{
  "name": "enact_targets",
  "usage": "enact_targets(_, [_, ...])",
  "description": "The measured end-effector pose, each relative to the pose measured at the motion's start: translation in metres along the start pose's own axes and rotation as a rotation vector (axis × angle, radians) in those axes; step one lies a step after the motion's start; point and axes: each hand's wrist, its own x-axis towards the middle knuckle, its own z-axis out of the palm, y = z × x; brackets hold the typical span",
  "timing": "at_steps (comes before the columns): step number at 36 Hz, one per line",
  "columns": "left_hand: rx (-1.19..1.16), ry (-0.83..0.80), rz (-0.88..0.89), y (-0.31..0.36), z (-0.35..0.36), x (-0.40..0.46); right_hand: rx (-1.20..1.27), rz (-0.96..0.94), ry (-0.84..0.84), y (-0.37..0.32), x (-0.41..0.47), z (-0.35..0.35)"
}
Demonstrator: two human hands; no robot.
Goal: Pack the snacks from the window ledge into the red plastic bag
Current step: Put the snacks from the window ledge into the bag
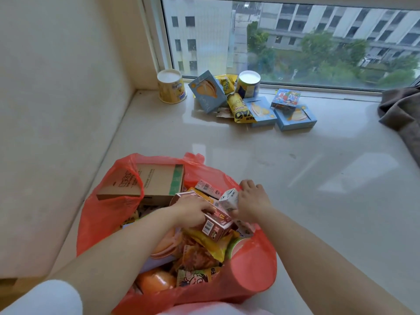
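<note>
1. Hands over the red plastic bag (pixel 109 214), open-mouthed on the pale marble window ledge (pixel 295 178) and heaped with snacks.
2. Left hand (pixel 193 212): fingers curled over a brown carton (pixel 216 228) at the top of the heap.
3. Right hand (pixel 252 201): fingers wrapped around a small white printed box (pixel 229 201), just beside the brown carton.
4. Inside the bag: a cardboard box (pixel 156 183) at the far left, yellow and orange packets nearer the camera.
5. Still by the window: two yellow tubs (pixel 171 89), three blue boxes (pixel 205 92), a yellow packet (pixel 241 110), a colourful box (pixel 286 98).
6. Far right: grey cloth (pixel 400 110).
</note>
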Motion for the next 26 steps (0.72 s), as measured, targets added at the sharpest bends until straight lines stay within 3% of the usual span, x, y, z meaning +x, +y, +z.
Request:
enact_targets(3, [-0.3, 0.037, -0.092, 0.004, -0.011, 0.003, 0.009, 0.025, -0.041, 0.0, 0.007, 0.006])
enact_targets(10, [-0.197, 0.16, -0.181, 0.014, -0.027, 0.028, 0.377, 0.105, -0.167, 0.018, 0.013, -0.001])
enact_targets(18, [-0.179, 0.259, -0.187, 0.034, -0.079, 0.069, 0.439, 0.056, 0.028, 0.044, 0.015, -0.041])
enact_targets(22, [-0.056, 0.35, -0.17, 0.048, -0.113, 0.09, 0.498, 0.101, 0.186, 0.062, 0.027, -0.07])
enact_targets(26, [0.005, 0.376, -0.15, 0.056, -0.139, 0.117, 0.486, 0.137, 0.144, 0.088, 0.049, -0.085])
